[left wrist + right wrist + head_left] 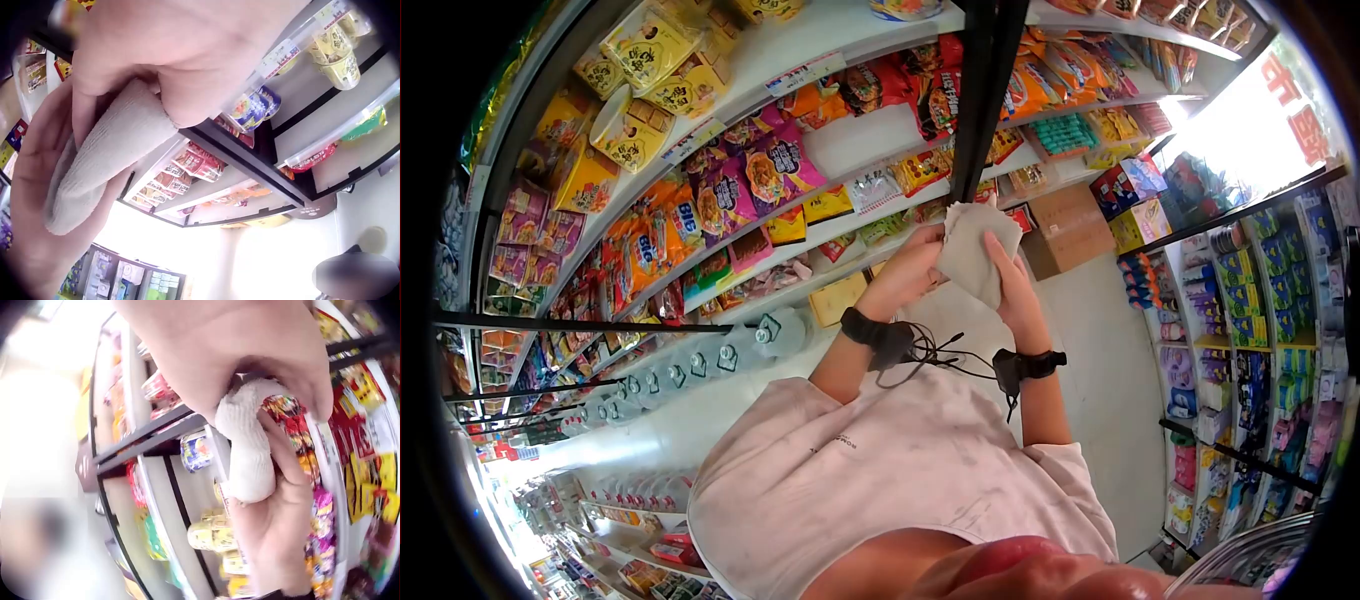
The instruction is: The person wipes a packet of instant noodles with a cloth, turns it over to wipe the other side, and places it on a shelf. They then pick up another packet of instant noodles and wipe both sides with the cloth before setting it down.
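Observation:
A light grey cloth [975, 250] with a ribbed, towel-like weave is held folded between both hands in front of the shelves. At its left edge the left hand [908, 272] grips it with curled fingers. The right hand [1015, 290] holds the other side, its thumb lying along the face of the fabric. In the left wrist view, the cloth [119, 144] hangs from between the left hand's [169, 44] thumb and fingers, with the right palm behind it. The right wrist view shows the cloth [250, 447] bunched under the right hand [250, 344].
Shelves with noodle packets [780, 165] and yellow cups [635, 130] run along the front and left. A black upright post [980, 100] stands just beyond the hands. A cardboard box [1065, 230] is at the shelf's foot, with large water bottles [780, 332] on the floor. Black cables [935, 345] hang between the wrists.

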Demonstrator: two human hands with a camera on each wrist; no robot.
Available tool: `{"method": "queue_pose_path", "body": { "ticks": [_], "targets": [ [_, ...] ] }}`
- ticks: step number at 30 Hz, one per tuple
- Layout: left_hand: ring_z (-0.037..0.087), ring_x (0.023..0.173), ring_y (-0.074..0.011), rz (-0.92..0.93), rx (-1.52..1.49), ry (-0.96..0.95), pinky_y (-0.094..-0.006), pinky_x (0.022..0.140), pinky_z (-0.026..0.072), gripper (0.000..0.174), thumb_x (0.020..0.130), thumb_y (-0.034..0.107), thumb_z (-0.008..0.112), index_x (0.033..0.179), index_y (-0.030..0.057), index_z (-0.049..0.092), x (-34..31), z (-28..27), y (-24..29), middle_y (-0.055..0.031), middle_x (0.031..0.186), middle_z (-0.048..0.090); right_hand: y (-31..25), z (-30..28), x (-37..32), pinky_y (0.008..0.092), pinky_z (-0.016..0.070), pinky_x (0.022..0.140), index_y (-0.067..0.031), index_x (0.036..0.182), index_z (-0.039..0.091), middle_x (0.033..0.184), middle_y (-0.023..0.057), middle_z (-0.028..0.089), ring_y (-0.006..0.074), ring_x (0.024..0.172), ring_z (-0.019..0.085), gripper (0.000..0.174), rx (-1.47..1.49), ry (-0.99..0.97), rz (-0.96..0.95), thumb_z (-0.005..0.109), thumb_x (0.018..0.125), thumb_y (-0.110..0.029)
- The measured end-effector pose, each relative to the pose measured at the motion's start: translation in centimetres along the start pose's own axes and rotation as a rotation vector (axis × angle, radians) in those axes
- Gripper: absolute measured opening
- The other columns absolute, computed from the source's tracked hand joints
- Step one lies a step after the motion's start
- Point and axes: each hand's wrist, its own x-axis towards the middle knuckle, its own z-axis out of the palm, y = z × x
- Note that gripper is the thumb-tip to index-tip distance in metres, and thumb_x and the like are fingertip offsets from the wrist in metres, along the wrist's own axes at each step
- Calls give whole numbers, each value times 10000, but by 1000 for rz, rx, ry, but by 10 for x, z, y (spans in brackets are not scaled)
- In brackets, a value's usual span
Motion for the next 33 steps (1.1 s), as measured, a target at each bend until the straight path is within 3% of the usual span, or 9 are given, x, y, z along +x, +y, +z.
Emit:
{"method": "queue_pose_path", "body": {
  "ticks": [6, 8, 16, 19, 22, 28, 31, 32, 33],
  "targets": [
    [631, 1105, -181, 238, 217, 145, -309, 976, 494, 285, 987, 134, 520, 1218, -4, 614, 34, -71, 51, -97, 1170, 665, 34, 6, 87, 289, 498, 871, -6, 1306, 544, 1172, 32, 635, 133, 1064, 606, 417, -342, 109, -323, 611, 991, -272],
    [641, 1092, -202, 401, 172, 183, -341, 993, 495, 275, 983, 137, 526, 1189, -17, 623, 45, -102, 65, -121, 1139, 677, 40, 12, 115, 289, 499, 857, -11, 1272, 572, 1158, 35, 641, 136, 1048, 612, 368, -320, 157, -328, 603, 992, -248],
    [646, 1047, -281, 438, -290, 316, -391, 983, 532, 244, 950, 88, 519, 1128, -61, 595, 129, -192, 94, -170, 1126, 640, 35, 74, 176, 287, 506, 800, -20, 1234, 591, 1078, 40, 653, 128, 928, 628, 342, -310, 65, -170, 569, 994, -263],
    [641, 1053, -293, 662, -420, 243, -402, 997, 528, 249, 942, 57, 502, 1143, -65, 581, 162, -230, 82, -174, 1152, 628, 37, 78, 214, 297, 508, 790, -19, 1208, 600, 1067, 49, 654, 139, 936, 629, 334, -304, -20, -238, 563, 991, -270],
    [639, 1056, -303, 694, -469, 538, -414, 1010, 524, 228, 936, 40, 510, 1129, -61, 574, 171, -209, 113, -173, 1144, 631, 31, 82, 252, 354, 534, 869, -17, 1289, 528, 1164, 63, 630, 187, 1036, 636, 382, -279, -91, -173, 575, 983, -242],
    [658, 1013, -317, 481, -566, 330, -418, 912, 558, 162, 923, 37, 561, 1068, -31, 589, 223, -282, 112, -170, 1083, 667, 19, 89, 306, 342, 528, 864, 18, 1246, 540, 1142, 75, 641, 203, 1026, 639, 368, -212, -37, -112, 572, 970, -224],
    [685, 955, -280, 949, 1338, 524, -345, 808, 548, 222, 956, 62, 556, 1149, -39, 599, 236, -327, 104, -161, 1035, 703, 18, 83, 313, 360, 526, 757, 0, 1212, 543, 1054, 91, 646, 211, 911, 635, 359, -222, -95, -160, 584, 951, -244],
    [683, 911, -257, 923, 1389, 552, -336, 771, 544, 196, 956, 55, 575, 1129, -36, 583, 242, -332, 104, -153, 1007, 701, 18, 81, 315, 370, 529, 736, 2, 1195, 550, 1029, 95, 651, 214, 872, 644, 347, -201, -126, -112, 587, 950, -241],
    [679, 904, -254, 759, 972, 454, -329, 756, 548, 185, 955, 53, 588, 1120, -28, 571, 253, -347, 105, -151, 1014, 691, 17, 82, 313, 380, 536, 734, 8, 1185, 555, 1012, 99, 654, 217, 851, 653, 343, -163, -134, -93, 582, 955, -245]
  ]
}}
